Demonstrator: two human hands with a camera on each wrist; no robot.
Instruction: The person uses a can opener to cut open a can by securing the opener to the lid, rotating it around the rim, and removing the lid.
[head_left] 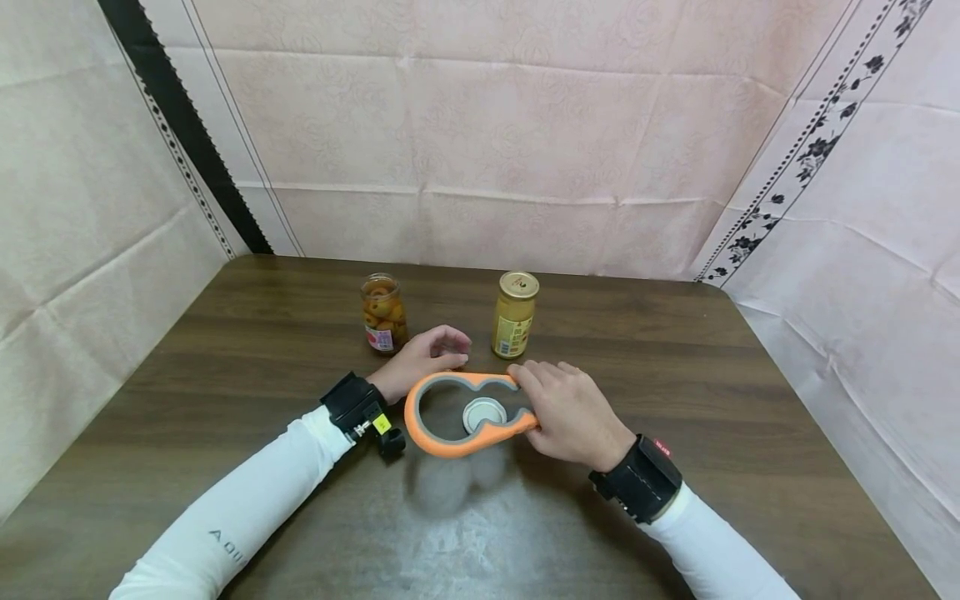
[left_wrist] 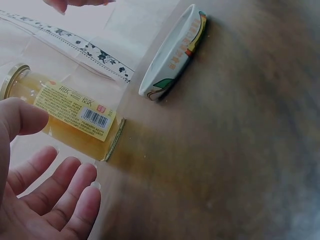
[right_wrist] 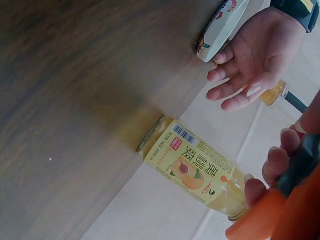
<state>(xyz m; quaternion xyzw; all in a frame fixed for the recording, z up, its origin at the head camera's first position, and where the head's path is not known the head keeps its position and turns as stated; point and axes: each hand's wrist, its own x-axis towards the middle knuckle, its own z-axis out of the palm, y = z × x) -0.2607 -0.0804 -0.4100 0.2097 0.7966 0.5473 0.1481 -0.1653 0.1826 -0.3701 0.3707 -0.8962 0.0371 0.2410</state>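
My right hand [head_left: 573,412] grips the handle end of an orange-and-grey jar opener [head_left: 448,448], holding it over the table. Through its loop shows a loose jar lid [head_left: 484,413], lying with its pale inner side up. The left hand [head_left: 423,360], fingers loosely bent, holds nothing and hovers between two jars. Behind the hands stands a closed glass jar [head_left: 514,321] of yellow peach, with a gold lid and yellow label; the left wrist view shows its barcode [left_wrist: 96,119]. Left of it, a jar of brownish fruit [head_left: 384,315] appears to have no lid.
The brown wooden table [head_left: 300,492] reaches back to a pale patterned cloth [head_left: 517,133], which hangs as a backdrop. More cloth hangs at both sides. Both jars stand toward the far edge of the table.
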